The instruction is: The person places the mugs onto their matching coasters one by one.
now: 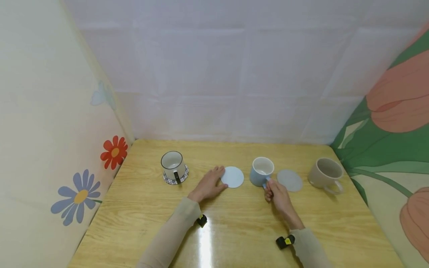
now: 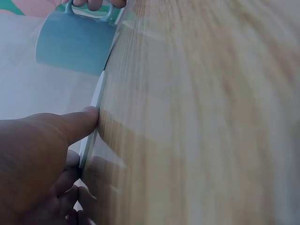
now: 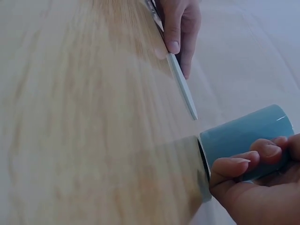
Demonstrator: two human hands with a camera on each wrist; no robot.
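Note:
My left hand (image 1: 210, 183) holds the left edge of a round white coaster (image 1: 233, 177) between thumb and fingers. Seen edge-on in the left wrist view, the coaster (image 2: 97, 93) lies close along the tabletop. My right hand (image 1: 279, 195) grips the handle of a light blue mug (image 1: 259, 176) with a white inside. This mug stands upright just right of the white coaster, apart from it. In the right wrist view the fingers curl at the handle side of the blue mug (image 3: 243, 136). Whether its base touches the table, I cannot tell.
A white mug (image 1: 172, 165) with black rim and handle stands on a checked coaster (image 1: 186, 174) at the left. Right of the blue mug lies a grey round coaster (image 1: 289, 180). Farther right stands a beige mug (image 1: 324, 174). A white cloth (image 1: 218, 74) hangs behind the wooden table (image 1: 234, 230).

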